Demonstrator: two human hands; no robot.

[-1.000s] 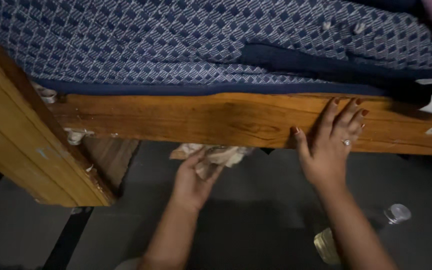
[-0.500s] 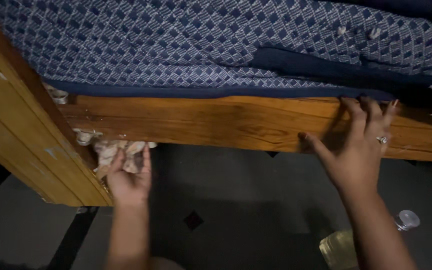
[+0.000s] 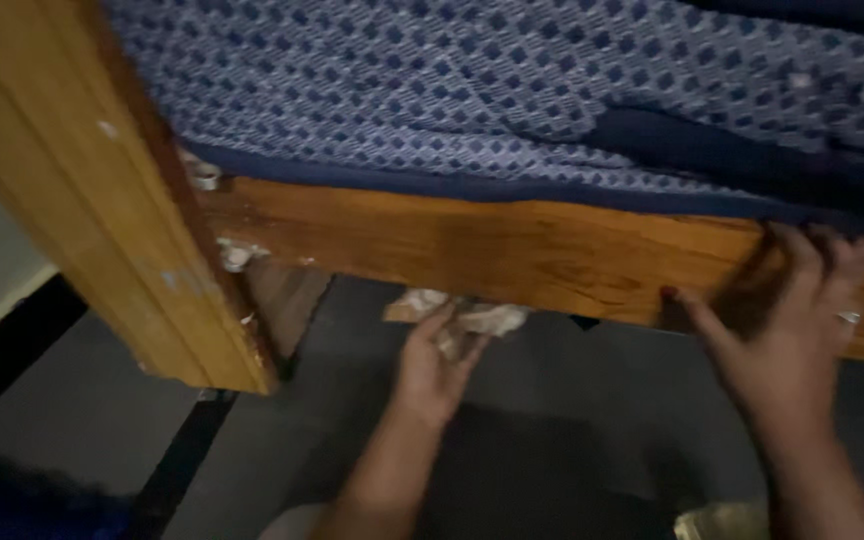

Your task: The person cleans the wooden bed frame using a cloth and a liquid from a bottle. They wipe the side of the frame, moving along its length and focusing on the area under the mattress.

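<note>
The left hand (image 3: 432, 365) has its grip closed on a crumpled pale rag (image 3: 467, 318) pressed up under the wooden bed rail (image 3: 512, 250), whose long axis runs sideways toward the right hand (image 3: 787, 330), spread flat open against it.

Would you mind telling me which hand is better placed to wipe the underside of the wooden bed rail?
Probably the left hand: it holds the crumpled pale cloth at the orange-brown wooden rail's lower edge. The right hand lies flat on the rail's face.
</note>
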